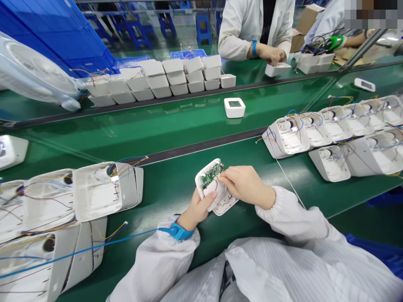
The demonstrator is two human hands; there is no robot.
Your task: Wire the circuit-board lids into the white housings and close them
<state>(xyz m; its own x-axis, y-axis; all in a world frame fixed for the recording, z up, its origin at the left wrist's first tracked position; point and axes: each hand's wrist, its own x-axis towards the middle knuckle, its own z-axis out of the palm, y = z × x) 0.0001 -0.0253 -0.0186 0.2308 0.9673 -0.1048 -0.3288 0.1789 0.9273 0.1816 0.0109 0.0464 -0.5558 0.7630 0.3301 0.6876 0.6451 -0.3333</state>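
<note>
My left hand (pixel 197 209) grips a small white plastic housing (pixel 211 184) from below, thumb lying across its open face. A green circuit board (pixel 211 173) sits in the housing's upper part, with thin wires running from it. My right hand (pixel 244 184) comes in from the right, fingertips pinched at the wires beside the board. What the pinch holds is too small to name. A blue wrist strap (pixel 177 230) with a blue cord is on my left wrist. Both sleeves are white.
White housings with loose coloured wires lie at the left (pixel 94 193) and at the right (pixel 289 136) on the green bench (pixel 176 184). One white unit (pixel 234 107) sits on the conveyor belt. Stacked white boxes (pixel 163 79) stand beyond it. A co-worker's hand (pixel 272 54) works across the line.
</note>
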